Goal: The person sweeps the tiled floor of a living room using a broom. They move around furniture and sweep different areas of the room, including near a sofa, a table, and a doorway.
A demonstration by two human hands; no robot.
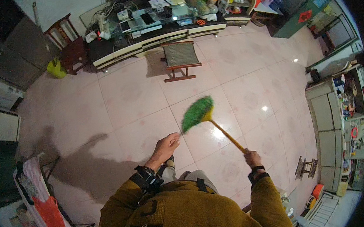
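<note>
My right hand (252, 158) grips the yellow handle of a broom (198, 112) near its end. The broom slants up to the left, and its green bristle head is in front of me, over the tiled floor (135, 101). Whether the bristles touch the tiles I cannot tell. My left hand (168, 147) holds nothing; it is held out in front of my body, just below and left of the bristles, with its fingers loosely bent and the thumb apart. Dark bands circle both wrists.
A folding stool (180, 55) stands ahead, before a low cabinet (168, 38) loaded with phones, cables and papers. A wooden chair (73, 51) and a yellow-green dustpan (55, 69) are at upper left. A small stool (306, 167) and a shelf cabinet (329, 142) stand right; a cloth-covered rack (37, 180) is left.
</note>
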